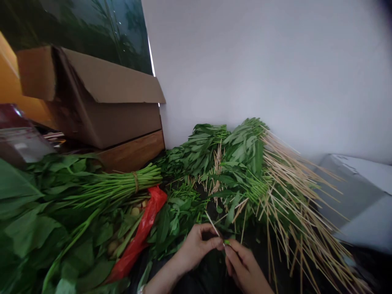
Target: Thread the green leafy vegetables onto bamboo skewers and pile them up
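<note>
Low in the middle of the view, my left hand (199,245) pinches a thin pale stick (212,223) that slants up to the left. My right hand (241,263) meets it fingertip to fingertip, closed on a small bit of green stem (227,241) at the stick's lower end. Whether the stem is fixed on the stick is hidden by the fingers. Just beyond my hands lie loose leafy stalks (180,208). To the right, green leaf bunches (245,149) are joined with many pale sticks (294,196) that fan out to the right.
At left lies a tied bundle of green stems (116,183) with large leaves, beside a red plastic bag (142,232) and small round tan items. An open cardboard box (116,118) stands behind. A white wall (260,61) closes the back; a grey-white box-like object (361,196) sits at right.
</note>
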Demonstrator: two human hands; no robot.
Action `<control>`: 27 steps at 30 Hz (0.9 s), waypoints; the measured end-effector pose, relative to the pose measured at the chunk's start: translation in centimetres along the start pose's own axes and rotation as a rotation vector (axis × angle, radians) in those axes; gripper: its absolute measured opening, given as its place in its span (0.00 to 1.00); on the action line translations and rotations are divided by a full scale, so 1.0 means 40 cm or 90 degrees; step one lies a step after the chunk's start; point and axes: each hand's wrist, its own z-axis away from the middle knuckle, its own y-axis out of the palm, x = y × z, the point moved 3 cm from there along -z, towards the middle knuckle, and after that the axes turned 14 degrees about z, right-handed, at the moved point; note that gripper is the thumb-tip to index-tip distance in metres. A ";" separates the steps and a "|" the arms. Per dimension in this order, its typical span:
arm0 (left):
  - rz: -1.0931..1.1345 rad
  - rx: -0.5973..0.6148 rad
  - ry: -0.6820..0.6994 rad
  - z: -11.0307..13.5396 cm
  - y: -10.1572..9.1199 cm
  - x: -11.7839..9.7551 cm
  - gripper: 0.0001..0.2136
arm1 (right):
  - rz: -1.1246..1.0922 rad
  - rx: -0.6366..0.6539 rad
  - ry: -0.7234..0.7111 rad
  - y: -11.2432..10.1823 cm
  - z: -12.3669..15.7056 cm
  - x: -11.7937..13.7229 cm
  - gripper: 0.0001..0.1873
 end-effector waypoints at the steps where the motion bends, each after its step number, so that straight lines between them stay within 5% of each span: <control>1: -0.048 -0.030 0.027 -0.001 -0.016 -0.019 0.12 | 0.000 -0.013 -0.004 -0.007 0.001 0.003 0.27; 7: -0.501 -0.366 0.200 0.030 -0.183 -0.167 0.10 | -0.102 0.028 0.086 -0.051 0.010 0.005 0.30; 13: -0.851 -0.400 -0.017 0.053 -0.230 -0.171 0.12 | -0.165 0.038 0.105 -0.077 0.028 0.021 0.27; 21: -0.894 -0.399 -0.050 0.050 -0.213 -0.159 0.07 | -0.156 0.076 0.112 -0.046 0.040 0.029 0.25; 27: -0.630 -0.382 0.169 0.042 -0.205 -0.168 0.07 | -0.175 0.072 0.105 -0.048 0.045 0.031 0.24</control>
